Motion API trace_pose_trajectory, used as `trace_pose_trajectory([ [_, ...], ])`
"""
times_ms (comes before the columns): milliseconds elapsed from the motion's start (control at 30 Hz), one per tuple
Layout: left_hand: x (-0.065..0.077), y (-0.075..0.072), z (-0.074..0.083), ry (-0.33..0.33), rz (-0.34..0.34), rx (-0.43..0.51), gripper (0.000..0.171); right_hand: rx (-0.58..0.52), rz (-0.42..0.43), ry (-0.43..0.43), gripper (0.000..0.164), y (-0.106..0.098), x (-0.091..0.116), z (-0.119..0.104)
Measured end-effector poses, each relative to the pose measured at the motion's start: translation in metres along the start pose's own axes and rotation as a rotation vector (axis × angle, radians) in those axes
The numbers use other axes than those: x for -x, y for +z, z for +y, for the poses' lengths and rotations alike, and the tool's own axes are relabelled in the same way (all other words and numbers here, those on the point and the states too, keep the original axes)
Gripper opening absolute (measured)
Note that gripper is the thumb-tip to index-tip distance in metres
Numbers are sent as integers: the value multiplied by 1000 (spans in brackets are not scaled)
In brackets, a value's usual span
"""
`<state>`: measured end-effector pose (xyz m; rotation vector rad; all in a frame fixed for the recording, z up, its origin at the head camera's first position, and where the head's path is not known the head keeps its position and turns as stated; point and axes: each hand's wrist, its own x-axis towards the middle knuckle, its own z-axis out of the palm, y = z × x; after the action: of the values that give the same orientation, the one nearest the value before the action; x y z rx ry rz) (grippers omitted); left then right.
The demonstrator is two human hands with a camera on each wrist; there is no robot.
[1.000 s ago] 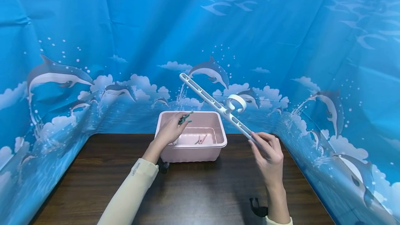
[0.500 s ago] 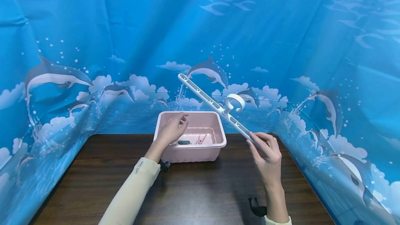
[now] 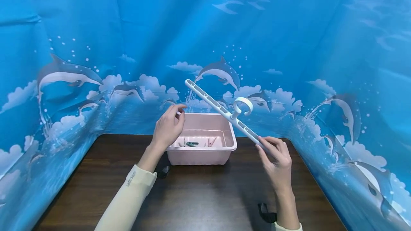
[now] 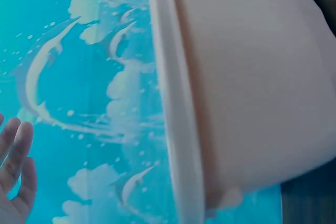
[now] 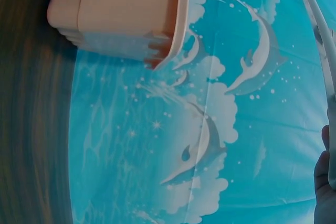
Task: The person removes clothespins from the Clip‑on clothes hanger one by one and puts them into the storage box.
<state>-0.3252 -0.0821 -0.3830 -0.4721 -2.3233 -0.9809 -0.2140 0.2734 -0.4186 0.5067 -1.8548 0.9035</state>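
Observation:
My right hand (image 3: 277, 163) grips the lower right end of a white hanger (image 3: 230, 116), a slotted bar with a round hook, held slanting up to the left. In the right wrist view the hanger (image 5: 326, 56) shows at the right edge. Over the left rim of the pink bin (image 3: 201, 157), my left hand (image 3: 168, 126) hovers with loosely bent fingers and nothing in them. Its fingers (image 4: 18, 145) appear apart from the bin in the left wrist view. Inside the bin lie a green clothespin (image 3: 192, 144) and a pink clothespin (image 3: 211, 142); something small and pale beside them is partly hidden.
The bin stands at the back of a dark wooden table (image 3: 205, 191). A blue dolphin-print curtain (image 3: 205, 27) surrounds the table at the back and sides. Black pieces (image 3: 267, 214) sit at both wrists.
My left hand let the green clothespin drop into the bin, then moved up and left to the bin's left rim. The right hand keeps the hanger nearly still.

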Motion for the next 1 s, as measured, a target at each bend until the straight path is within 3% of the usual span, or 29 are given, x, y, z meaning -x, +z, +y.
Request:
trace_pose_trajectory([
  [167,3,-21,5,46,79,37,44,-9,-22,19,50,0,7,-2],
  [267,6,-34,6,110,75,1,58,-36,-43,9,49,2,11,-4],
  [433,13,-54,8,235,-57,-170,76,-69,-102,-8,49,4,17,-8],
  [567,24,-64,9,223,-180,-272,86,-88,-171,-7,47,4,23,-13],
  [667,34,-70,7,177,-220,-285,81,-102,-222,-34,48,5,25,-18],
  [833,50,-81,0,164,-235,-289,52,-102,-283,-90,51,7,27,-24],
  [1000,72,-95,-9,164,-317,-276,40,-106,-367,-60,49,6,38,-28],
])
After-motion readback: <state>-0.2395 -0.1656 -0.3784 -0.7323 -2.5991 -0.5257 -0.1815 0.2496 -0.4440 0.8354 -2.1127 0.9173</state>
